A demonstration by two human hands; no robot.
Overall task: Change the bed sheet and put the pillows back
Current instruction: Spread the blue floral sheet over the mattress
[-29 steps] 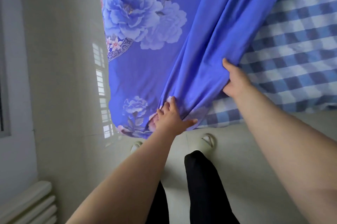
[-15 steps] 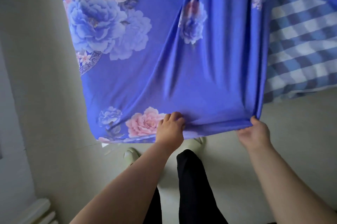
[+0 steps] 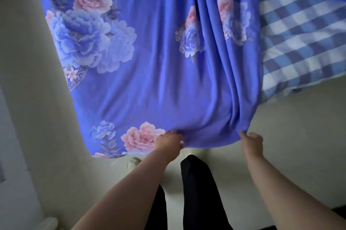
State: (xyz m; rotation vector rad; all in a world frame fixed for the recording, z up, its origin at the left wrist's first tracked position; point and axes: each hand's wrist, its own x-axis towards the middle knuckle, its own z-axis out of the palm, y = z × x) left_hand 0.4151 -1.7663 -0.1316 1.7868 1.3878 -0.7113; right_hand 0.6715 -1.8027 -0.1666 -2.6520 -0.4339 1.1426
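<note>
A blue bed sheet [image 3: 159, 57] printed with pink and blue peonies hangs over the near edge of the bed and fills the upper middle of the view. My left hand [image 3: 169, 144] grips its lower hem beside a pink flower. My right hand [image 3: 251, 142] pinches the same hem further right, at the sheet's gathered corner. Between the two hands the hem sags in a shallow curve. To the right, a blue-and-white checked cover [image 3: 303, 42] lies bare on the bed. No pillows are in view.
Pale floor [image 3: 280, 154] runs under the bed edge and around my black-trousered legs [image 3: 196, 192]. A light slipper [image 3: 133, 162] shows by my left foot. A pale wall [image 3: 28, 79] stands close on the left, with a white radiator [image 3: 47, 223] at the bottom left corner.
My right hand left the sheet's fold up on the bed and came down to its lower hem. The sheet spread rightward over more of the checked cover. The view shifted right.
</note>
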